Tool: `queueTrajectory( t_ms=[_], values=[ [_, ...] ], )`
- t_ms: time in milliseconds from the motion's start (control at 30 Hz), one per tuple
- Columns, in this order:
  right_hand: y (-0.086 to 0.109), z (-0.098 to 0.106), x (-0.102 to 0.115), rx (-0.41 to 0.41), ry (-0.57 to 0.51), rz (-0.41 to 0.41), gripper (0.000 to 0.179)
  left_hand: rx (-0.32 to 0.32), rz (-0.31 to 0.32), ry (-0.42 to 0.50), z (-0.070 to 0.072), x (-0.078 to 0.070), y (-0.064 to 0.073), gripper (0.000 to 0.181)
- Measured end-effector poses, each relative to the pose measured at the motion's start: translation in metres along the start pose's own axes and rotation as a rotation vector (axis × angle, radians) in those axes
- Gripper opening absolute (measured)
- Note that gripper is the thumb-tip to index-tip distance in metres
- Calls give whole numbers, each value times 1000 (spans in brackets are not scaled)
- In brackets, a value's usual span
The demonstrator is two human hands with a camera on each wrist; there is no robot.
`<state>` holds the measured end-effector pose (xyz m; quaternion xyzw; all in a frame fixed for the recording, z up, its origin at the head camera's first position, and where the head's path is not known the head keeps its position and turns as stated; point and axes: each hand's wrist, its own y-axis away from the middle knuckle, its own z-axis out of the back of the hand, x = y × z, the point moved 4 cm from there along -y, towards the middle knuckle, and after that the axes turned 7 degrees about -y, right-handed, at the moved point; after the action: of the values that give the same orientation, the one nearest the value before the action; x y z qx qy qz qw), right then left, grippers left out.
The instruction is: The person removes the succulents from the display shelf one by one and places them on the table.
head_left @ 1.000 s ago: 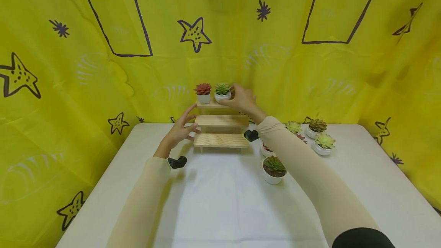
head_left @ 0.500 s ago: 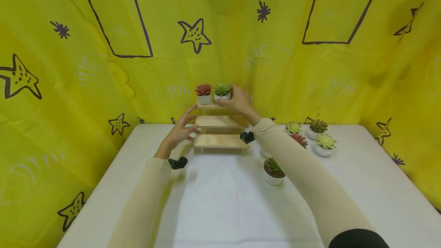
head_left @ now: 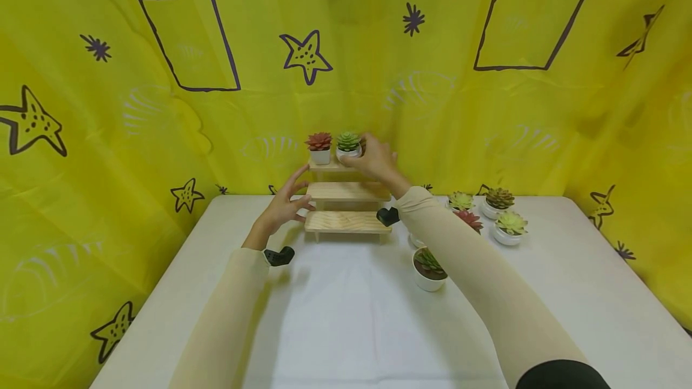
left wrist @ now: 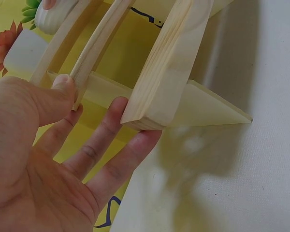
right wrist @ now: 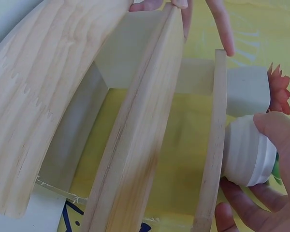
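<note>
A three-tier wooden display stand (head_left: 348, 221) stands at the back of the table. On its top shelf sit a red succulent in a square white pot (head_left: 320, 152) and, to its right, a green succulent in a round white pot (head_left: 348, 143). My right hand (head_left: 375, 158) holds that round pot, thumb in front and fingers behind it. In the right wrist view the pot's base (right wrist: 246, 150) is right at the shelf. My left hand (head_left: 281, 204) holds the stand's left side, its thumb on the middle shelf's end (left wrist: 82, 77) and its fingers spread along the shelf ends.
Several potted succulents stand on the right of the white table (head_left: 335, 317), among them a green one (head_left: 429, 269), a dark one (head_left: 497, 200) and a pale one (head_left: 509, 227). My right sleeve partly covers others. A yellow patterned curtain (head_left: 357, 95) hangs behind.
My right hand has shifted very slightly left with the green succulent's pot, and the right forearm has moved a little left. My left hand stays on the stand.
</note>
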<state>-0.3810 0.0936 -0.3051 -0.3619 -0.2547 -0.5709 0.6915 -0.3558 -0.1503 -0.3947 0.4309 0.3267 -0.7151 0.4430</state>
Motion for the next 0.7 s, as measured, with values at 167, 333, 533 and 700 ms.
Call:
queueTrajectory(
  t_ms=[167, 333, 533, 700],
  values=[
    [2, 0, 1, 7, -8, 0, 60, 0, -1, -11, -1, 2, -1, 73],
    [2, 0, 3, 5, 9, 19, 59, 9, 5, 4, -1, 0, 1, 73],
    [3, 4, 5, 2, 24, 54, 64, 8, 6, 4, 1, 4, -1, 73],
    [5, 9, 9, 2, 29, 77, 64, 0, 11, 4, 1, 4, -2, 74]
  ],
)
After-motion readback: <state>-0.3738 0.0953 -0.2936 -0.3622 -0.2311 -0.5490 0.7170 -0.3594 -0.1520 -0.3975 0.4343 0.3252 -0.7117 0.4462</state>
